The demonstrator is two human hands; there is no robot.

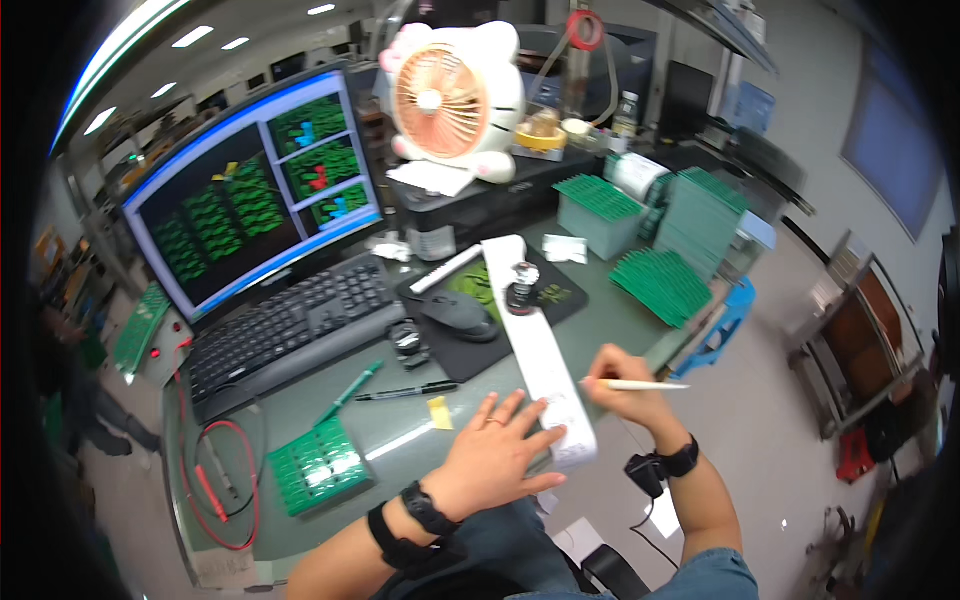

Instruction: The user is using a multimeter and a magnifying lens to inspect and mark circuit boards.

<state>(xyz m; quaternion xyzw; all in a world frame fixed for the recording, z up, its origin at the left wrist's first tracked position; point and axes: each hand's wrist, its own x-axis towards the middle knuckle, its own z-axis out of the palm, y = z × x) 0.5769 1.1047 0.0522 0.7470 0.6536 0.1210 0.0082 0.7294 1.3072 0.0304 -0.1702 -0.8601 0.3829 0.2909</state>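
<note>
Head view of a workstation, read left to right. A coiled red test lead point(211, 493) lies on the counter point(290, 415), near a monitor point(240, 200) and keyboard point(300, 325) angled toward the seated person. Next come a green circuit panel point(320, 468), a green pen point(350, 392), a black pen point(407, 391) and a yellow slip point(440, 412), all laid loose within reach. A mouse point(460, 315) rests on its pad. Of the hands, the left point(490, 455) is spread, grasping nothing; its fingertips press on the near part of a long white paper strip point(542, 355), probably to steady it. A dark cylinder point(521, 290) stands on the strip's far part, apparently serving as a weight against curling. The right hand point(640, 405), fingers closed on a white pen point(655, 386), is just beside the strip's right edge; the pen's tapered end points rightward. Beyond, green boards point(660, 287) lean in a fanned stack.
</note>
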